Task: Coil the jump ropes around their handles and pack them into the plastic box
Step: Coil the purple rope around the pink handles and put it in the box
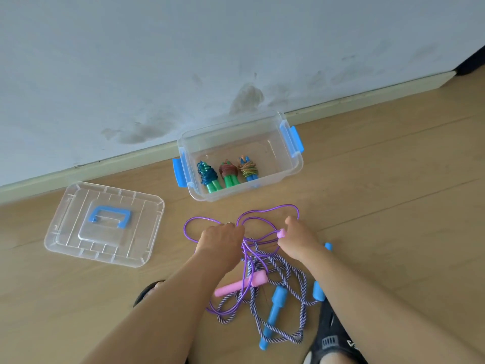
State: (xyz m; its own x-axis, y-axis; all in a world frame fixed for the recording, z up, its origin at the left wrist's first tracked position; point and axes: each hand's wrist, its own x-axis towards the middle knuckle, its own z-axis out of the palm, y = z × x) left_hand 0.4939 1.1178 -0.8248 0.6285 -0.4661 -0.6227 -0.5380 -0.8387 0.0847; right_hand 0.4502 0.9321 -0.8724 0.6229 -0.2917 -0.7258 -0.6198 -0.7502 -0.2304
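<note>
A clear plastic box (294,169) with blue latches stands open by the wall, with three coiled jump ropes (227,172) inside. In front of it a purple rope (267,209) lies in loose loops on the floor. My left hand (220,239) grips a bunch of its strands. My right hand (296,239) holds one pink handle (281,233) of that rope. The other pink handle (240,283) lies on the floor below my hands. A striped rope (288,292) with blue handles (274,310) is tangled beneath it.
The box's clear lid (65,232) with a blue grip lies flat on the wooden floor at the left. A white wall with a skirting board runs behind the box. My feet in dark sandals (332,334) are at the bottom edge.
</note>
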